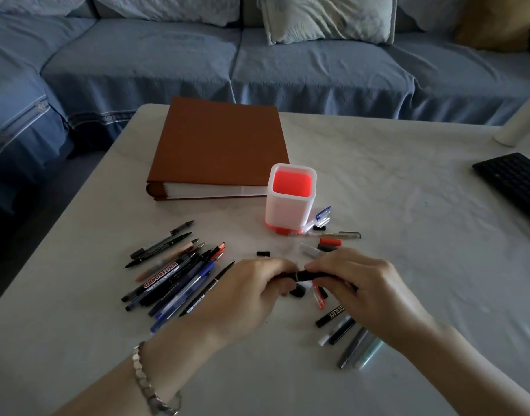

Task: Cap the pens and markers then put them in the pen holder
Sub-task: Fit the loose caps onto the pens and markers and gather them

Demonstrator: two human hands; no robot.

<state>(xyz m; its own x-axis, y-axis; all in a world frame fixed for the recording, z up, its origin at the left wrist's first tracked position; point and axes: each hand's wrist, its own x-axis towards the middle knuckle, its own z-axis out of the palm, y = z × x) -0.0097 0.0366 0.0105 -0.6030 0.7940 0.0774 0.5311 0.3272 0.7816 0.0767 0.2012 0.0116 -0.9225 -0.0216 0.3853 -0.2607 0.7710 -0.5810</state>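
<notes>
**penhoarder:** Both hands were on one black pen [302,275], held level just above the tabletop [408,205] near its front edge. The left hand [251,295] had its fingers curled round the barrel end, and the right hand [366,283] pinched the other end. A thin pale ring showed where the two black parts met, so I couldn't tell if the cap was fully seated.

**deskgoblin:** Where was the holder?

**penhoarder:** The pen holder [290,199] stood upright around the middle of the tabletop. It was a rounded-square white plastic cup with a glowing red inside and a red foot, nothing in it. Its back corner was right up against a thick brown cloth-covered binder [218,145] lying flat toward the far edge.

**deskgoblin:** How many left?

**penhoarder:** A fan of uncapped pens [173,271] lay toward the left edge, maybe a dozen; they overlapped too much for a count. One fat marker read WHITEBOARD. Loose caps [327,244] were scattered between the holder and the hands, red, black and clear ones. Another bunch of about five markers [348,334] lay under the right wrist, grey, black and pale teal.

**deskgoblin:** And the room?

**penhoarder:** The tabletop was pale marble-look stone, smooth and faintly veined. A black keyboard [513,181] sat at the right edge, and a blue quilted sofa [257,61] with a pale cushion [327,19] was behind. There was a silver link bracelet [146,382] on the left wrist.
</notes>
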